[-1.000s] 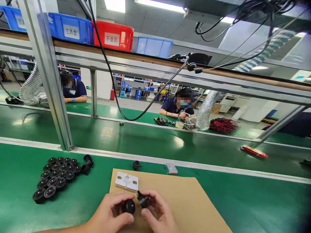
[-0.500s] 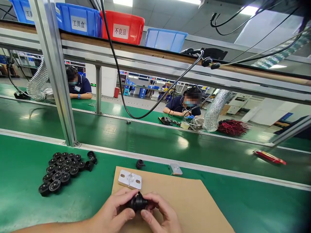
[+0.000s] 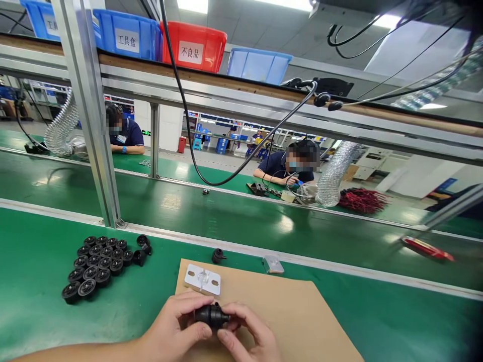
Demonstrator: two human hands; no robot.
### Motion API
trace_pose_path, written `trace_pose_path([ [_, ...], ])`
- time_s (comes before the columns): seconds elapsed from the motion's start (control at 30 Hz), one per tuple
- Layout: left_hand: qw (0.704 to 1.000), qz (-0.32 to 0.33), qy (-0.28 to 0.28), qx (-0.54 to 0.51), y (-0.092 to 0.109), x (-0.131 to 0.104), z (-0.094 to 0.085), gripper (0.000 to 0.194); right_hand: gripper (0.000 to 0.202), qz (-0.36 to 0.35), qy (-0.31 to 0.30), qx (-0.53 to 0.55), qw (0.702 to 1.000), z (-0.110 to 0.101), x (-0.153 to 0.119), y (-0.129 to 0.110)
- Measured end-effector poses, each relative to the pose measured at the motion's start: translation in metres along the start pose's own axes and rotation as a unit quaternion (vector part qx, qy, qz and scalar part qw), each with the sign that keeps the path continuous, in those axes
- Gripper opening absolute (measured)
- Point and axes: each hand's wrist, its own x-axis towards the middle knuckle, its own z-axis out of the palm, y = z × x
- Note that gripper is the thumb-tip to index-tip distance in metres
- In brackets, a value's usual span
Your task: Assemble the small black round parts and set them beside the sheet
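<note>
Holding one small black part (image 3: 211, 314) between both hands over the brown cardboard sheet (image 3: 287, 311): left hand (image 3: 177, 327) fingers curled tight around its left end, right hand (image 3: 247, 334) pinching the right end. Possibly two pieces joined, hard to tell. White block (image 3: 203, 280) just beyond; black parts cluster (image 3: 96, 261) to the left.

left hand (image 3: 177, 327) and right hand (image 3: 247, 336) close together, fingers curled inward
</note>
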Motion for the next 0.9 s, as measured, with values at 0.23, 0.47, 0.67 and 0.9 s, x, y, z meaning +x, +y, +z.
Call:
trace_pose_path([
  [0.23,1.000,0.005,0.011,0.004,-0.001,0.000,0.001,0.037,0.018,-0.012,-0.010,-0.008,1.000,0.000,-0.001,0.002],
  [0.47,1.000,0.003,0.016,0.013,-0.003,0.000,0.000,0.039,0.021,-0.020,-0.036,-0.008,0.999,-0.001,0.000,0.005],
  [0.67,1.000,-0.001,0.009,0.022,-0.002,0.001,-0.001,0.035,0.023,-0.029,-0.055,-0.030,0.998,-0.003,0.000,0.009],
  [0.9,0.998,0.007,0.007,0.063,0.003,0.004,-0.004,0.032,0.035,-0.083,-0.071,-0.087,0.990,-0.007,0.008,0.003],
])
